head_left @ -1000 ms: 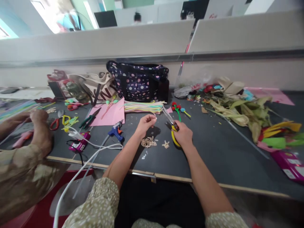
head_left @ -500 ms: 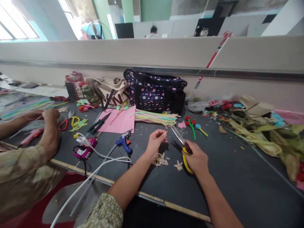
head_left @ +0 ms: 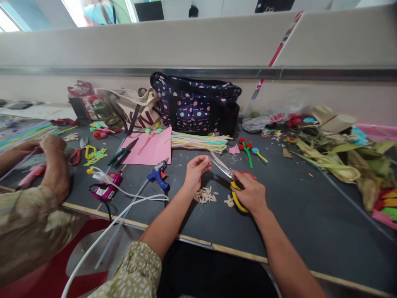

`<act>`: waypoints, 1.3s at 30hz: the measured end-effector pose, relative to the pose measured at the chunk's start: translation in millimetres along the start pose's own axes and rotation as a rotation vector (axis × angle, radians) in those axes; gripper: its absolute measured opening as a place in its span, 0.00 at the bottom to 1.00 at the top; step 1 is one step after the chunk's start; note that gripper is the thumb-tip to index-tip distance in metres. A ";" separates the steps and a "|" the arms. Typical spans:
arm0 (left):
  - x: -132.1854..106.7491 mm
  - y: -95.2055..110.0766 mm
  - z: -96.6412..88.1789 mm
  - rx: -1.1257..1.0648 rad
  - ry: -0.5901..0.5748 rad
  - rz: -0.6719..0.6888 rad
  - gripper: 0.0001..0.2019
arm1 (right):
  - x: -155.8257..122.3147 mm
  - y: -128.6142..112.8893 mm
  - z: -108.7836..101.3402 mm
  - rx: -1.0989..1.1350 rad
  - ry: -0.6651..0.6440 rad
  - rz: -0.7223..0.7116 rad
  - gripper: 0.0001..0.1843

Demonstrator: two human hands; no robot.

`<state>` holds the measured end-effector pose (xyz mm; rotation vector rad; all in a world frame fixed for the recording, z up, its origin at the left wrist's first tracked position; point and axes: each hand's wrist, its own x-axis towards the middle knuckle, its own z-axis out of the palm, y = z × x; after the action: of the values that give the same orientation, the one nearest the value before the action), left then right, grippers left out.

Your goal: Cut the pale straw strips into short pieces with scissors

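My right hand (head_left: 250,192) grips a pair of scissors (head_left: 223,169) with yellow and red handles. The scissors' blades stand apart, their tips close to the fingertips of my left hand (head_left: 196,173). That left hand is pinched closed; whatever sits between its thumb and finger is too small to name. Below my hands, a pile of short pale strips (head_left: 206,195) lies on the dark table (head_left: 297,215). A smaller cluster of pale pieces (head_left: 228,201) rests beside the yellow handle. Behind the blades lies a bundle of fuzzy pastel stems (head_left: 198,142).
To the left are a blue glue gun (head_left: 159,175), a magenta power box (head_left: 109,186) with cables, and pliers (head_left: 124,152) on pink paper (head_left: 150,151). A co-worker's hand (head_left: 53,145) is farther left. Bags (head_left: 192,107) stand behind; dried husks (head_left: 331,165) lie right.
The scissors' blades have spread apart and come closer to my left fingertips. My view has tilted downward. My left hand stays pinched.
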<state>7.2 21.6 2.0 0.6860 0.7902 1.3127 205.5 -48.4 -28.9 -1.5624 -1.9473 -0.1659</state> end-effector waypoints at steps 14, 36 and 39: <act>0.0 4.1 1.9 0.015 0.030 0.032 0.15 | 2.9 -2.2 -2.4 -0.112 -0.047 -0.046 0.20; 2.3 2.8 -0.4 0.023 0.067 0.013 0.14 | 0.1 3.1 4.7 -0.135 -0.098 -0.040 0.20; 2.2 3.0 0.1 0.025 0.072 0.014 0.14 | 0.2 2.8 4.7 -0.133 -0.112 -0.030 0.20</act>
<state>5.7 24.2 4.3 0.6679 0.8624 1.3488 206.2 -45.2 -33.2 -1.6602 -2.0844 -0.2291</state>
